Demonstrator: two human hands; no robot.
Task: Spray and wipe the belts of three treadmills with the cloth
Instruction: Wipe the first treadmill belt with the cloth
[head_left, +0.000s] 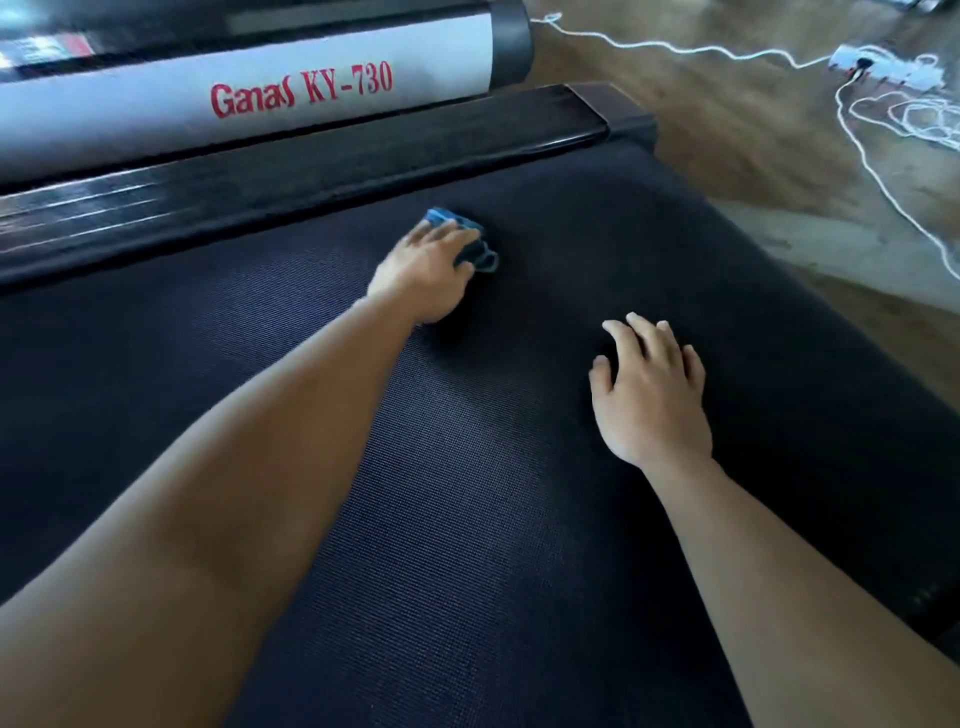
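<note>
A black treadmill belt (519, 519) fills most of the view. My left hand (423, 273) grips a bunched blue cloth (475, 241) and presses it on the belt near the far side rail. To its right, my right hand (649, 389) rests flat on the belt with fingers spread, holding nothing. Part of the cloth is hidden under my left fingers. No spray bottle is in view.
A glossy black side rail (311, 166) borders the belt's far edge, with a grey frame tube (260, 88) marked "Ganas KY-730" behind it. On the wooden floor (753, 130) at the right lie a white power strip (888, 67) and coiled white cables (914, 119).
</note>
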